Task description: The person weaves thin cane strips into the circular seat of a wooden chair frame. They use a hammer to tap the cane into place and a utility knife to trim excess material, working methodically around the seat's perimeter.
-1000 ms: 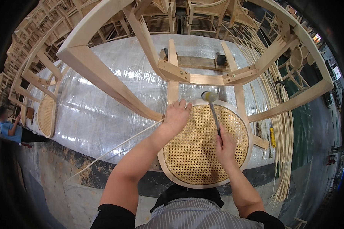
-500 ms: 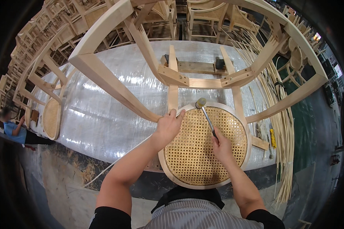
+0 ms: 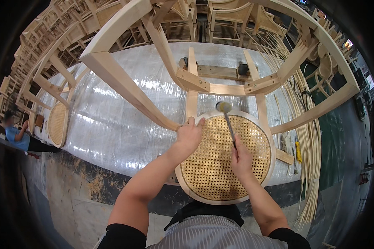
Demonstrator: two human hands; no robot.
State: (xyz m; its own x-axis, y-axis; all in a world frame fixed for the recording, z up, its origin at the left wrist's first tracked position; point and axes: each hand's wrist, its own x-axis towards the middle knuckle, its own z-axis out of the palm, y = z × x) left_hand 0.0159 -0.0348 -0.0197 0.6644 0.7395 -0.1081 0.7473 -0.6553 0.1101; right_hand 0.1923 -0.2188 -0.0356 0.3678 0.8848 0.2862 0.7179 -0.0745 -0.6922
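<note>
- Seat: I find the oval woven seat at the lower centre of the frame, its cane mesh ringed by a pale wooden rim. Its lower edge lies close to the person's waist.
- Right hand: the right hand is closed around the handle of a hammer, over the right half of the mesh. The grip is full.
- Hammer: the head is blurred, near the rim's top edge; I cannot tell whether it touches.
- Left hand: the left hand rests at the upper left of the rim, back upward, fingers toward the top edge. I cannot tell how far its grip is open, or whether it pinches anything.
- Chair: the bare wooden chair frame spreads across the upper centre, above the seat and to both sides.
- Surface: beneath I record a table covered in shiny clear plastic.
- Right of frame: a bundle of long thin canes runs downward, with a yellow item just beside it.
- Left of frame: a second woven seat stands near a person in blue.
</note>
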